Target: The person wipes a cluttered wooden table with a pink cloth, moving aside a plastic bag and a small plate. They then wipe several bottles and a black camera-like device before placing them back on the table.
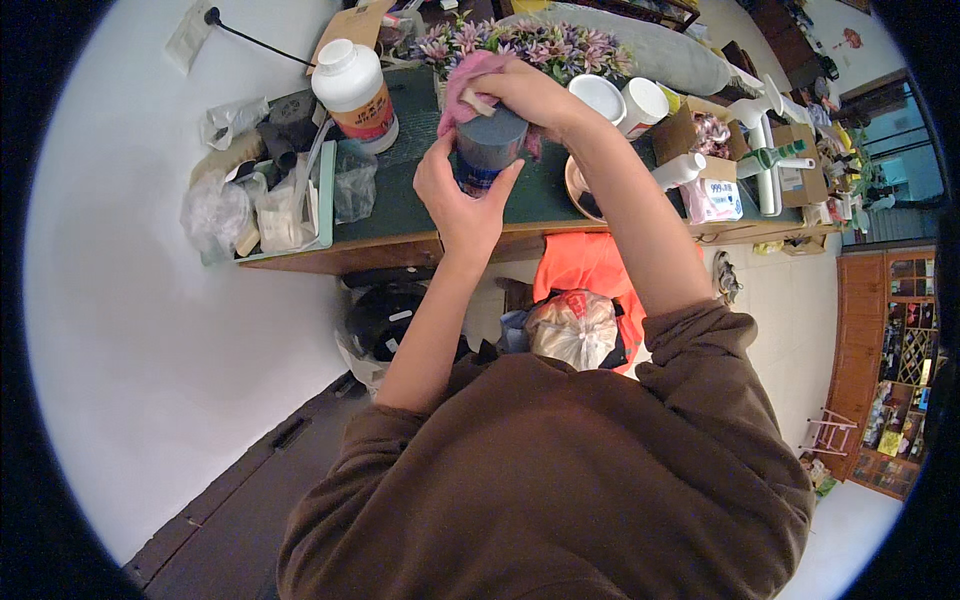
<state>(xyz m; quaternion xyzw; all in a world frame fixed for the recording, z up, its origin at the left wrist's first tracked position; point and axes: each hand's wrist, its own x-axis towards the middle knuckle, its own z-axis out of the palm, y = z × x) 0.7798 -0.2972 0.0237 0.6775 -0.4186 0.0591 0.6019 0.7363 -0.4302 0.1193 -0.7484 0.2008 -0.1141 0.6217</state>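
My left hand (466,199) grips a dark cylindrical container (491,142) with a grey top and a blue lower part, its thumb and fingers around the near side. At the container's far side, my right hand (517,88) holds a pink cloth (472,79) against its upper edge; part of the cloth hangs down at the right. Both hands are above the dark green top of a long counter (409,191). Behind them stand pink and purple artificial flowers (562,51). A white plastic jar with an orange label (354,97) stands to the left.
A light green tray (327,195) of plastic bags and small items lies at the counter's left end. Two white tubs (598,99), a round dish (577,187), a tissue pack (712,201) and spray bottles are at the right. Below the counter, a tied plastic bag (574,330) rests near orange fabric (585,262).
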